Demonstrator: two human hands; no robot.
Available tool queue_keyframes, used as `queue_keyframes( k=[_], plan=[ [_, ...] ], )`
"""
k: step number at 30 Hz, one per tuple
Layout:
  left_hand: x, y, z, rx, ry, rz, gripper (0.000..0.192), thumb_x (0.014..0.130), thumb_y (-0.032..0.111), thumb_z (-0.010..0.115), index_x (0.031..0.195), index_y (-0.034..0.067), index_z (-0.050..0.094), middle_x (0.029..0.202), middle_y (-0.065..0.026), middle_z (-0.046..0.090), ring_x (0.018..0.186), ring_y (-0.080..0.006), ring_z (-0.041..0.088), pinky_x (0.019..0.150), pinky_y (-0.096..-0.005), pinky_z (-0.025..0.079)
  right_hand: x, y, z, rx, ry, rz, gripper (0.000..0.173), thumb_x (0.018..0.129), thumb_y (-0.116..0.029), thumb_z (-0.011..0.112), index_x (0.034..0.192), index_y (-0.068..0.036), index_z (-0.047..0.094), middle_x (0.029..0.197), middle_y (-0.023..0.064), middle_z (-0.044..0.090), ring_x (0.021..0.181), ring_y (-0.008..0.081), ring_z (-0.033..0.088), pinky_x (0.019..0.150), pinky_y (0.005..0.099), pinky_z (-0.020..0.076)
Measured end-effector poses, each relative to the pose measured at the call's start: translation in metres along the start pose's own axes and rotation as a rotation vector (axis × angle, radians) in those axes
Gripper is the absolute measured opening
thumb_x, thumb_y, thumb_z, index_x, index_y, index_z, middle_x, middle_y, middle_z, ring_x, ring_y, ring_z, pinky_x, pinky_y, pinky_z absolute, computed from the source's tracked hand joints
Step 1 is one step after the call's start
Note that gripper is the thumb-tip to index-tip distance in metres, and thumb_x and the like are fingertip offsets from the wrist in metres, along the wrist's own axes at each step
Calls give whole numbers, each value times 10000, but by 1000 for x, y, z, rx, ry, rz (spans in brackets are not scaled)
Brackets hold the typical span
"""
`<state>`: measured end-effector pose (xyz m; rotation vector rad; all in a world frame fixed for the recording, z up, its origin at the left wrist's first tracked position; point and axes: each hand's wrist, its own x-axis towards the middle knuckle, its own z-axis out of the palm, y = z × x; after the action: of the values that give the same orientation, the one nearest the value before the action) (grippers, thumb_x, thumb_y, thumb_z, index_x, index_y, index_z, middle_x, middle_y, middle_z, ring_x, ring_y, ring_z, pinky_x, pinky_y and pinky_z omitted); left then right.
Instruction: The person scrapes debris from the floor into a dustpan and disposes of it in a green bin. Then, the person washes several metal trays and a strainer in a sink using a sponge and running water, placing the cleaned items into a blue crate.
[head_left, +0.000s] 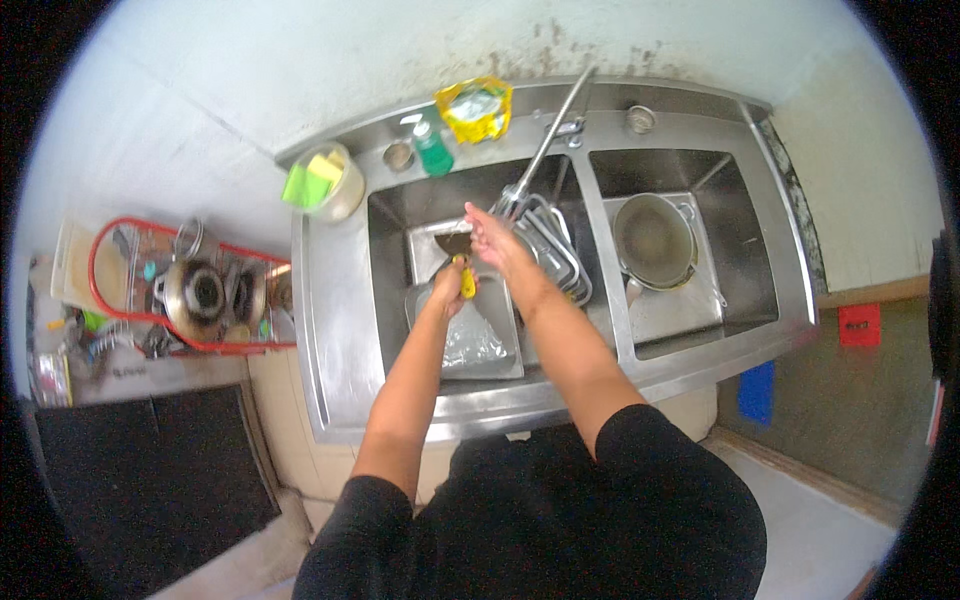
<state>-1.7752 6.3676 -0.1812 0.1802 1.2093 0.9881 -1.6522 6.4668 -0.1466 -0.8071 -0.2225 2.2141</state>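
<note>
My left hand (451, 288) grips the yellow handle (468, 281) of a utensil over the left basin of a stainless steel double sink (606, 247). The utensil's dark, flat blade (453, 243) extends away from me. My right hand (491, 238) is raised just right of the blade, its fingers partly curled; whether it touches anything is unclear. Beside it, the end of a flexible metal faucet hose (541, 154) hangs over stacked metal trays or racks (559, 251). Below my left hand lies a metal tray (480, 345) with a shiny wet surface.
The right basin holds a round metal pot (654, 238). Along the back ledge are a green soap pump bottle (433, 150), a yellow pouch (476, 109) and a small metal bowl (398, 156). A tub (346, 191) holds sponges at left, near a red dish rack (135, 223) with cookware.
</note>
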Motion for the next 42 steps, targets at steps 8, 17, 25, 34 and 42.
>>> queue_keyframes(
  k=[8, 17, 25, 34, 42],
  plan=[
    [37, -10, 45, -292, -85, -38, 242, 1014, 202, 436, 1128, 5, 520, 1001, -104, 632, 858, -257, 637, 738, -370, 541, -25, -18, -23, -580, 369, -94, 359, 890, -409, 629, 942, -54, 652, 734, 39, 598, 566, 165, 489, 512, 282, 384],
    [26, -62, 153, -509, -818, -269, 305, 1007, 329, 474, 1216, 112, 522, 1018, -106, 619, 854, -224, 620, 726, -329, 526, -154, -77, -97, -997, 227, -24, 333, 967, -394, 549, 1010, -66, 580, 810, 13, 619, 620, 86, 560, 525, 235, 440],
    [14, -40, 119, -324, -279, -159, 244, 977, 161, 524, 1180, 38, 583, 1084, -86, 640, 931, -167, 632, 810, -271, 541, -243, -270, -45, -1922, 646, -745, 186, 903, -152, 599, 1061, -53, 599, 934, 193, 671, 884, 391, 650, 737, 489, 511],
    [22, 4, 85, -5, 115, 302, 166, 959, 117, 549, 1034, 11, 654, 842, -62, 677, 673, -119, 605, 608, -221, 487, -70, -442, 52, -2689, 571, -1010, 180, 885, -79, 507, 1011, -71, 636, 996, 162, 650, 929, 367, 652, 750, 470, 535],
    [-45, -27, 9, 610, 440, 101, 352, 943, 304, 512, 729, 42, 610, 674, -53, 563, 637, -151, 488, 628, -323, 398, 58, -436, 48, -2522, 316, -1157, 180, 909, -112, 485, 984, -26, 624, 1075, 193, 636, 963, 392, 640, 796, 480, 532]
  ],
)
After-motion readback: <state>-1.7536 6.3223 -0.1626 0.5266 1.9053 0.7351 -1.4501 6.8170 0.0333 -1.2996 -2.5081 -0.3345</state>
